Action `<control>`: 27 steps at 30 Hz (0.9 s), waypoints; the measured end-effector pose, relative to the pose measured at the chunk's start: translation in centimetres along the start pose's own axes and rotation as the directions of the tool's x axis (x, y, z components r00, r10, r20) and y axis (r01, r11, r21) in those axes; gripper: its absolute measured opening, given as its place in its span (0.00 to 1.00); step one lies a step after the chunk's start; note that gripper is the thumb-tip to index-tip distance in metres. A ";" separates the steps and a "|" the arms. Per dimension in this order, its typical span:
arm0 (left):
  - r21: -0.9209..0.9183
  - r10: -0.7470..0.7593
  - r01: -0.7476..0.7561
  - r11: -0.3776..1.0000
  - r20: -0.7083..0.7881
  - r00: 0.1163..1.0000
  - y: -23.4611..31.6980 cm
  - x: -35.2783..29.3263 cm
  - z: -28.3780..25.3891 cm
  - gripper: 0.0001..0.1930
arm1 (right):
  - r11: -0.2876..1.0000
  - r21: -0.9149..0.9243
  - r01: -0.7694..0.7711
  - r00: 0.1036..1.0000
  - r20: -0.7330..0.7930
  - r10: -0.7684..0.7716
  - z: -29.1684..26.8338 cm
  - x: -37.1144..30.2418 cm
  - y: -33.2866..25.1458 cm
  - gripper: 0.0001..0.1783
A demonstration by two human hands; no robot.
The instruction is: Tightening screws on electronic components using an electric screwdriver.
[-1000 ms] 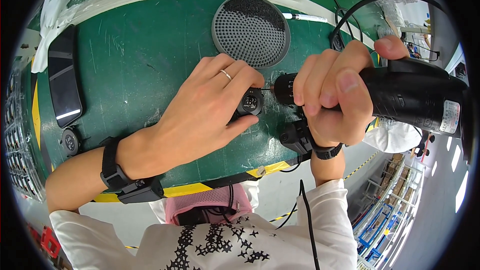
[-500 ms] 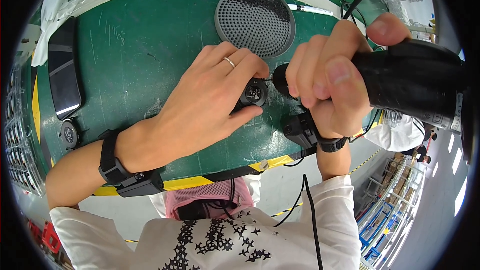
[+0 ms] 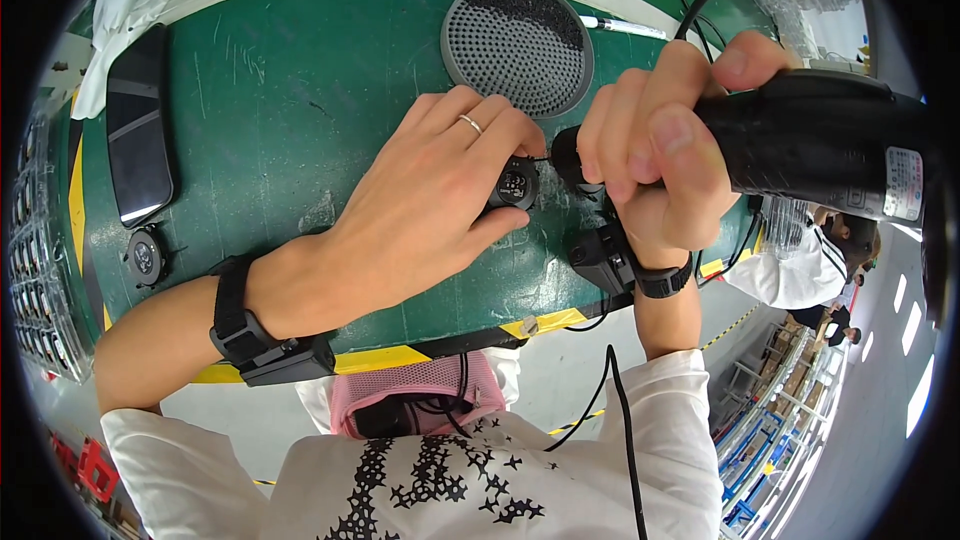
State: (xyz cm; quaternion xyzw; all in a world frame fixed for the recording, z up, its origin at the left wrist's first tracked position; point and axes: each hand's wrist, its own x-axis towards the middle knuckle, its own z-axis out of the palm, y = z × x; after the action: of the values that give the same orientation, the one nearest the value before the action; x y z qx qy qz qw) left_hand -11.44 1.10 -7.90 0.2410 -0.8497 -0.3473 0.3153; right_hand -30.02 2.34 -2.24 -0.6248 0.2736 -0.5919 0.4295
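My left hand (image 3: pixel 420 185) rests on the green table, fingers curled around a small round black device (image 3: pixel 515 183) that is pinched between thumb and fingertips. In my right hand (image 3: pixel 665 145) is a black electric screwdriver (image 3: pixel 810 130), lying almost level with a thick cable arching from it. Its narrow bit points left and meets the device's edge beside my left index finger; the exact contact spot is too small to make out. Beyond the hands sits a round grey dimpled dish (image 3: pixel 500 65), with tiny black screws (image 3: pixel 525 5) heaped at its far side.
A black phone-like slab (image 3: pixel 138 130) lies at the left, with a second round black device (image 3: pixel 147 256) below it. A white pen (image 3: pixel 625 28) is beside the dish. Striped yellow-black tape (image 3: pixel 380 360) marks the near table edge. Another person (image 3: pixel 800 265) is at the right.
The view has shifted slightly, so table things appear a little further right. The screwdriver has rolled or tilted a little, showing more of its label. Both hands keep their holds.
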 end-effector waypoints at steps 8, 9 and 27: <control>-0.013 -0.016 0.016 1.000 0.011 1.000 -0.1 0.1 -0.1 0.23 | 1.000 0.014 0.016 0.999 -0.031 -0.016 -0.1 0.2 0.4 0.19; -0.018 -0.022 0.022 1.000 0.013 1.000 -0.1 0.1 -0.1 0.23 | 1.000 0.012 0.022 0.999 -0.028 -0.021 -0.1 0.2 0.3 0.19; 0.024 0.017 -0.018 1.000 0.042 0.999 0.0 0.4 -0.4 0.23 | 0.999 -0.048 0.018 0.998 -0.063 -0.021 0.2 0.0 0.3 0.25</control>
State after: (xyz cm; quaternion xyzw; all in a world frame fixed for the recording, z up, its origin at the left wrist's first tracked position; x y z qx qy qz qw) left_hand -11.42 0.70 -7.49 0.2301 -0.8624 -0.3391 0.2973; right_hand -29.76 2.29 -2.47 -0.6184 0.2948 -0.6090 0.3998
